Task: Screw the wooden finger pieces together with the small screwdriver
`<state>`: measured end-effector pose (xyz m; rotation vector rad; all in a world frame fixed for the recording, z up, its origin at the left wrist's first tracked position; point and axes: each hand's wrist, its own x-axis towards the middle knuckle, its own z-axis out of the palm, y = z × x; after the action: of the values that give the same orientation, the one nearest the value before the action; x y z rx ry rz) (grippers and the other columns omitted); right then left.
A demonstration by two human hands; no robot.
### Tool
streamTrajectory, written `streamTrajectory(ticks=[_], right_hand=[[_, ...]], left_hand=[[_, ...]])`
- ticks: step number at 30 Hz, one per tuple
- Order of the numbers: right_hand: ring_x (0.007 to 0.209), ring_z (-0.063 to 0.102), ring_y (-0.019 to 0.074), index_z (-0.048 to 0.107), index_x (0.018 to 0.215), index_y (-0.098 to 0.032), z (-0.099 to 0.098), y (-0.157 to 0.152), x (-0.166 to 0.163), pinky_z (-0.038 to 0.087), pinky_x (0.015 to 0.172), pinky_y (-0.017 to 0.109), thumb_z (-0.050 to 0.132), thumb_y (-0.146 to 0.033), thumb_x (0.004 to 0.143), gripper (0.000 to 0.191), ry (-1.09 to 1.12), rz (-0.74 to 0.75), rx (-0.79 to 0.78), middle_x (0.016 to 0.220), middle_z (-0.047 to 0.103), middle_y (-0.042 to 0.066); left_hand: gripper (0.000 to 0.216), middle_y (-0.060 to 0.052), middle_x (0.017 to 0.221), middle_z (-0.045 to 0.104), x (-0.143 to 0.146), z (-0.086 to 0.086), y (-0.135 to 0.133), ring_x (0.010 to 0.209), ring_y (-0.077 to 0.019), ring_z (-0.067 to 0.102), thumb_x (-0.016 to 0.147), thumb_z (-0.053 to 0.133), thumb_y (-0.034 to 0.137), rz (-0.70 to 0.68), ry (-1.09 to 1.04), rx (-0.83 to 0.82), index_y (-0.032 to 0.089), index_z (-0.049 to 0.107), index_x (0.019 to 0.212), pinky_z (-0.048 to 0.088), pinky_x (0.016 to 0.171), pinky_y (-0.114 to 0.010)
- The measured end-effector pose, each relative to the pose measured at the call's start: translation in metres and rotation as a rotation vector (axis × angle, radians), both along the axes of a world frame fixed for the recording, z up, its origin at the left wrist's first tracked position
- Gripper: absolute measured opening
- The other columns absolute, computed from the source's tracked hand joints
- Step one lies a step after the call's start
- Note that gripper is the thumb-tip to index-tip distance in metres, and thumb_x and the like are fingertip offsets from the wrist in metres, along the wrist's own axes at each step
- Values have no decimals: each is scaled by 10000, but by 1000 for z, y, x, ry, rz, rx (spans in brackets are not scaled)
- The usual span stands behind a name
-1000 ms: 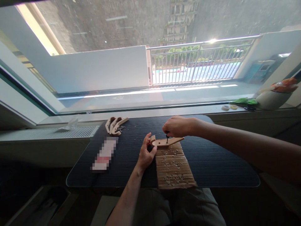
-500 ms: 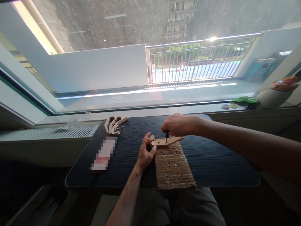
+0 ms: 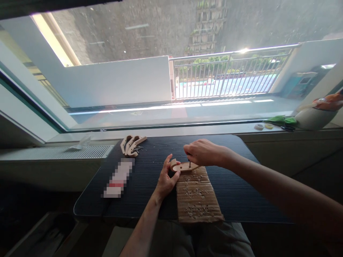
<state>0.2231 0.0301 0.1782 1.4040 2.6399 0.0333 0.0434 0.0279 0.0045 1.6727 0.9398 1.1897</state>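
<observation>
My left hand (image 3: pixel 165 178) pinches the left end of a curved wooden piece (image 3: pixel 182 166) that lies across the far edge of a cardboard sheet (image 3: pixel 197 194). My right hand (image 3: pixel 204 152) is closed round a small dark tool (image 3: pixel 189 163) whose thin tip stands upright in the wooden piece. The cardboard is pitted with holes and scattered with wood chips.
The dark ribbed table (image 3: pixel 241 185) stands against a window sill. A stack of similar curved wooden pieces (image 3: pixel 132 144) with small screws lies at its far left, a blurred-out flat object (image 3: pixel 118 178) nearer. A radiator grille (image 3: pixel 56 151) runs left; clutter (image 3: pixel 281 121) sits on the sill at right.
The view has shifted slightly. My right hand stays on the tool and has lowered a little over the wooden piece; my left hand keeps its hold.
</observation>
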Motion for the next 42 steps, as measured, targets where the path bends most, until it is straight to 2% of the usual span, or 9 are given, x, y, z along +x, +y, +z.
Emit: streamTrajectory(ticks=[5,10,16,18,22,27,29,33,42], right_hand=[[648,601,177,563,851,-162,-17,-6,-1,284,538,268,378,-235,867,199,57,-42,141,757,663,73],[665,608,176,549,849,-170,-28,-10,-2,288,557,266,359,-238,883,205,99,-70,205,764,663,69],[680,620,173,555,858,-169,-24,-11,5,271,544,283,356,-254,897,221,106,-61,172,771,665,69],[680,619,168,559,866,-171,-22,-9,7,265,542,283,368,-252,894,209,112,-53,154,772,666,62],[660,603,160,568,894,-182,-18,-4,10,250,541,279,402,-240,878,177,151,-16,122,753,663,41],[586,548,130,565,785,-176,-17,4,15,212,521,282,401,-254,890,210,183,24,54,686,632,30],[560,520,118,557,745,-182,-18,8,18,202,514,280,409,-242,885,213,189,35,3,665,619,20],[531,482,109,553,720,-188,-22,18,23,197,506,277,447,-227,862,181,198,62,-79,648,603,13],[470,494,128,509,718,-196,-27,32,27,170,470,289,439,-233,866,168,113,-9,-107,595,586,22]], left_hand=[[681,-52,1117,627,1,2,2,1049,-171,579,781,595,193,-8,16,-21,215,275,1381,362,1037,-385],[751,-85,1166,598,-3,1,3,1062,-179,577,767,603,184,-34,2,-47,210,211,1407,387,1009,-390],[877,-72,1256,538,-10,28,7,1167,-209,485,693,669,197,54,232,109,255,188,1425,330,1036,-423],[877,-47,1163,593,-8,40,12,1089,-202,515,666,689,203,10,346,173,264,237,1415,350,1014,-412],[849,1,917,654,0,55,26,757,-146,529,654,695,194,-122,501,199,269,296,1400,447,850,-347],[843,-20,1076,632,1,67,31,754,-153,511,684,702,266,-232,497,99,316,273,1408,470,709,-287],[794,-21,1092,624,1,71,32,842,-181,523,682,702,247,-213,530,139,319,335,1382,453,813,-330],[760,-2,940,656,7,74,37,956,-219,537,689,676,183,-251,604,215,292,362,1372,319,1014,-436],[735,6,861,651,12,68,44,905,-216,559,741,635,192,-265,711,228,293,315,1394,284,1039,-462]])
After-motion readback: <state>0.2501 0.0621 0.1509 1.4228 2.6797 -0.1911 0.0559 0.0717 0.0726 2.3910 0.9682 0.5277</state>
